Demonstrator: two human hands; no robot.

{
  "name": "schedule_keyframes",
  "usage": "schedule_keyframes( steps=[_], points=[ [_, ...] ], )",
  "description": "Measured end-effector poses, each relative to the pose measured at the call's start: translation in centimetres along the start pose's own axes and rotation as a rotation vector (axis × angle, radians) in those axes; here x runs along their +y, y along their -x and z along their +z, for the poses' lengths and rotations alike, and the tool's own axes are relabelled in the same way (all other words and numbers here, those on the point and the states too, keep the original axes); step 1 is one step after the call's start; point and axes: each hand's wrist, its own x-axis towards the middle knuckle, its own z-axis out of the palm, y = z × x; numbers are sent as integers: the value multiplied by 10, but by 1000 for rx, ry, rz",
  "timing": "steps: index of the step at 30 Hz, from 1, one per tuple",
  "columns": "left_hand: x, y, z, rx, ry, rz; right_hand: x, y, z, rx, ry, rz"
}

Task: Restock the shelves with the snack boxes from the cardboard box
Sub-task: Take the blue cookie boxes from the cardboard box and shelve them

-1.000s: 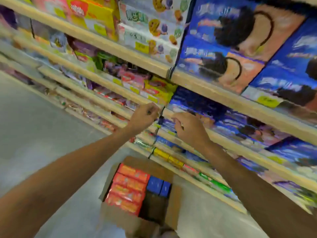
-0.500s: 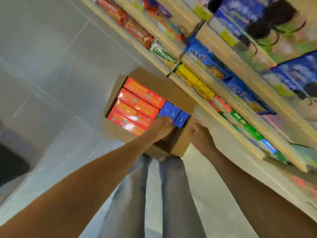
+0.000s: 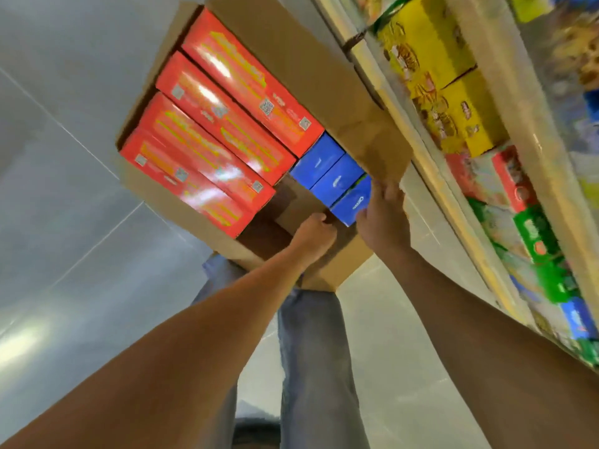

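An open cardboard box stands on the floor below me. Several red snack boxes lie side by side in its left part, and three blue snack boxes stand in a row at its right. The nearest blue snack box sits between my hands. My right hand wraps its right side, fingers up along the top edge by the flap. My left hand is down in the box's bare near corner, fingers curled against the blue box's left end. The other two blue boxes are untouched.
Wooden shelves run along the right, close to the cardboard box, stocked with yellow boxes, red-and-white packs and green packs. My jeans-clad legs stand right behind the box. Grey tiled floor spreads to the left.
My view has swung down from the shelf to the cardboard box. Both hands have left the shelf, dropped into the box and closed around the nearest blue box.
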Motion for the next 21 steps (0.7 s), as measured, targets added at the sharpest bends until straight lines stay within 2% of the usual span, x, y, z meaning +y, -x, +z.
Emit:
schedule_keyframes(
  steps=[3,9,17,21],
  points=[
    [6,-24,7,-23,157,-49,13,-12,16,34,90,-46],
    [-5,-40,19,-95,217,-90,17,-7,52,36,239,-75],
    [-13,-50,11,-83,247,-114,6,-9,68,127,274,-17],
    [-10,-51,6,-119,227,-99,2,-3,74,173,212,13]
  ],
)
